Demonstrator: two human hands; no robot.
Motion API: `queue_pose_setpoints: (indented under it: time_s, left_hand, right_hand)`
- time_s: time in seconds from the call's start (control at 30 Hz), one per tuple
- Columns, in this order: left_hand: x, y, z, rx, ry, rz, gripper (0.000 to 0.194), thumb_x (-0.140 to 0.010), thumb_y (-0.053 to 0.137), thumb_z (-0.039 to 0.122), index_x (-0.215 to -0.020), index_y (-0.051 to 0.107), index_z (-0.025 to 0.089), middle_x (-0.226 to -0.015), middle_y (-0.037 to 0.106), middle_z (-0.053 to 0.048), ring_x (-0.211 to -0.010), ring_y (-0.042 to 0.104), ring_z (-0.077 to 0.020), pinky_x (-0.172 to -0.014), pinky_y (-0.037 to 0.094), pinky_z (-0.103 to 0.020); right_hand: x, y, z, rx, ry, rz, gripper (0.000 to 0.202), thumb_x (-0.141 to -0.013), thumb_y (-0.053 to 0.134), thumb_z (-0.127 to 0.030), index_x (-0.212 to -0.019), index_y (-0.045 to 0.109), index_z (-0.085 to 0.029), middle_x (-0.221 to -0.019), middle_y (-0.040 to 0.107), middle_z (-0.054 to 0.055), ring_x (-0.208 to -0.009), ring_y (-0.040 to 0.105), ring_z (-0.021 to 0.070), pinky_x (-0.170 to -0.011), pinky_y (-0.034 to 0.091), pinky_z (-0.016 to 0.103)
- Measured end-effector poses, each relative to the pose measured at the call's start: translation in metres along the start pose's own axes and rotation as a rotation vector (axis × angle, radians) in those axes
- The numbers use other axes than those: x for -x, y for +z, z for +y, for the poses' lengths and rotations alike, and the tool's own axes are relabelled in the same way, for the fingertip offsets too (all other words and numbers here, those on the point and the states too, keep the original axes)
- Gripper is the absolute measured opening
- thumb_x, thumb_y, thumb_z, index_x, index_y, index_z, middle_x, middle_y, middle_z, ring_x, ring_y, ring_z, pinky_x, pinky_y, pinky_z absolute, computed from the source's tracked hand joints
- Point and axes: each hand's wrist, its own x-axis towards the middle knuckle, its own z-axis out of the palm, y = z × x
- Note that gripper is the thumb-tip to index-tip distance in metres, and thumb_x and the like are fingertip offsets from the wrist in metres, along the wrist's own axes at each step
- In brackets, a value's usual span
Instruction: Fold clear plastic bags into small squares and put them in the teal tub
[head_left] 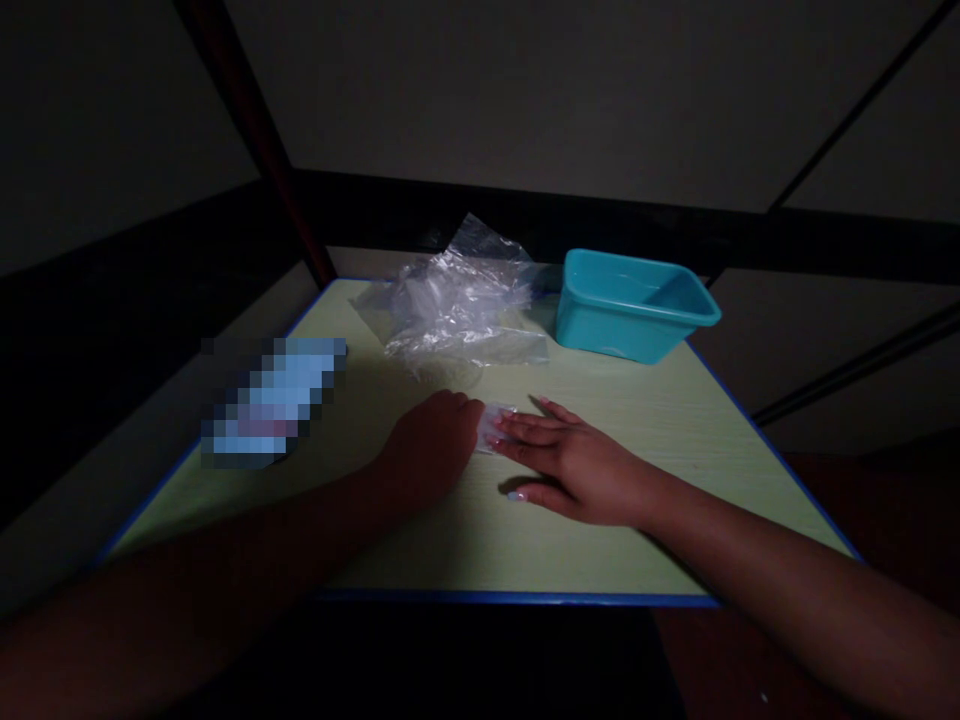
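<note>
A small, whitish, see-through piece, perhaps folded plastic, lies flat on the tabletop between my hands. My right hand rests palm down with its fingers spread, the fingertips pressing on the right part of that piece. At the piece's left edge is my left hand, its fingers curled in and closed. What the left fingers pinch is mostly hidden by the hand itself. Beyond both hands sits a crumpled heap of clear plastic bags.
A turquoise plastic basin stands at the table's back right. On the left lies a blurred-out, bright flat object. The pale table has a blue edge, with dark walls behind it. The light is dim.
</note>
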Motion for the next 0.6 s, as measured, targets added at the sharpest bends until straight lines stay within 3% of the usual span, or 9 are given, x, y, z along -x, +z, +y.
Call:
queue_pose_setpoints:
  time_s: [0.17, 0.3, 0.43, 0.6]
  left_hand:
    - [-0.001, -0.003, -0.003, -0.052, 0.093, 0.081, 0.021, -0.092, 0.05, 0.013, -0.104, 0.067, 0.011, -0.097, 0.064, -0.012, -0.093, 0.057, -0.0271, -0.082, 0.05, -0.039]
    - [-0.007, -0.002, -0.012, 0.051, 0.31, 0.146, 0.021, -0.093, 0.052, 0.019, -0.104, 0.068, 0.014, -0.106, 0.068, -0.009, -0.1, 0.058, -0.0246, -0.092, 0.047, -0.038]
    - [-0.014, 0.006, -0.027, 0.121, 0.389, 0.099, 0.028, -0.094, 0.05, 0.019, -0.117, 0.065, 0.018, -0.124, 0.067, -0.006, -0.121, 0.056, -0.0231, -0.106, 0.039, -0.04]
    - [-0.02, 0.009, -0.039, 0.157, 0.428, -0.027, 0.039, -0.095, 0.054, 0.027, -0.132, 0.057, 0.016, -0.141, 0.056, -0.008, -0.141, 0.037, -0.0225, -0.113, 0.031, -0.039]
  right_hand:
    - [0.0, -0.001, -0.001, -0.02, 0.018, -0.041, 0.054, -0.095, 0.054, -0.041, -0.14, 0.049, -0.012, -0.145, 0.047, 0.021, -0.138, 0.04, 0.0301, -0.114, 0.02, 0.062]
    - [0.001, -0.002, -0.001, -0.052, 0.04, -0.042, 0.052, -0.094, 0.056, -0.04, -0.141, 0.048, -0.018, -0.146, 0.046, 0.018, -0.138, 0.04, 0.0283, -0.114, 0.019, 0.062]
    - [0.002, -0.003, 0.0, -0.089, 0.037, -0.035, 0.052, -0.094, 0.056, -0.039, -0.141, 0.048, -0.017, -0.146, 0.046, 0.018, -0.138, 0.041, 0.0278, -0.114, 0.019, 0.062]
    - [0.006, -0.006, 0.002, -0.083, -0.016, 0.023, 0.041, -0.096, 0.053, -0.036, -0.132, 0.057, -0.018, -0.137, 0.057, 0.016, -0.131, 0.049, 0.0273, -0.113, 0.023, 0.061]
